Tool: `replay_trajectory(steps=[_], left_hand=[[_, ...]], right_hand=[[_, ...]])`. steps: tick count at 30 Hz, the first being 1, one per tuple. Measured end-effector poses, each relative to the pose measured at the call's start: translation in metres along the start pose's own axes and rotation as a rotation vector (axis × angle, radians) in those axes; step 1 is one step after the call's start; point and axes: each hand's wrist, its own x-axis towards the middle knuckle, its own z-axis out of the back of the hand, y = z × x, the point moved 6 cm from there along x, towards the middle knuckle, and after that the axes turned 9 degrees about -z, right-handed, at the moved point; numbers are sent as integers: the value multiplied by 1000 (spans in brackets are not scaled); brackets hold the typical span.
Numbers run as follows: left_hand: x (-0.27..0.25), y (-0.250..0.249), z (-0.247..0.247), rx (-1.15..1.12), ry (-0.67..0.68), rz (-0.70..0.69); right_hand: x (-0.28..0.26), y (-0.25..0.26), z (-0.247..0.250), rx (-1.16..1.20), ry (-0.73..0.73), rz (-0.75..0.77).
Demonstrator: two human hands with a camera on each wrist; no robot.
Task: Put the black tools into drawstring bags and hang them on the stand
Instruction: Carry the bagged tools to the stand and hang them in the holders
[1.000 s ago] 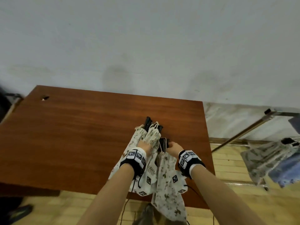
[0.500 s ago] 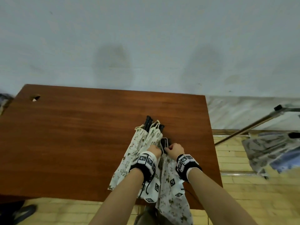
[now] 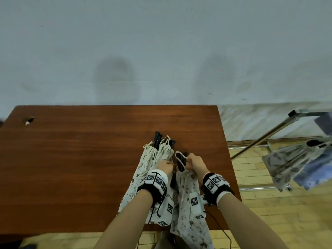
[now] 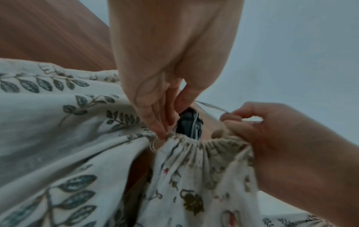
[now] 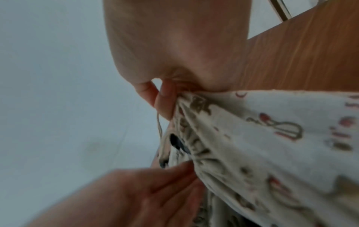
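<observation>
A cream printed drawstring bag hangs over the table's near edge, with a black tool poking out of its gathered mouth. My left hand pinches the left end of the mouth at the cord. My right hand grips the right side of the mouth and the cord loop. Two more printed bags lie just left, each with a black tool sticking out at the far end.
The brown wooden table has a cable hole at its far left. A metal stand stands to the right over the tiled floor, with a filled bag hanging on it. A pale wall lies behind.
Both hands have drawn apart at the bag's mouth, the right one going right with the cord. The mouth is now gathered around the black tool.
</observation>
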Motion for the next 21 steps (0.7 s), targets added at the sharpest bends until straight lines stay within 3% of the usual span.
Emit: replay_trajectory(steps=[4, 10, 15, 21], left_hand=[[-9, -23, -19, -76, 107, 19], [-32, -71, -53, -112, 270, -28], [-57, -91, -109, -239, 358, 15], [-78, -126, -174, 202, 459, -201]], right_hand=[[-30, 5, 15, 251, 202, 88], [-92, 19, 61, 419, 460, 212], [-127, 19, 113, 404, 478, 292], [-185, -15, 162, 363, 441, 336]])
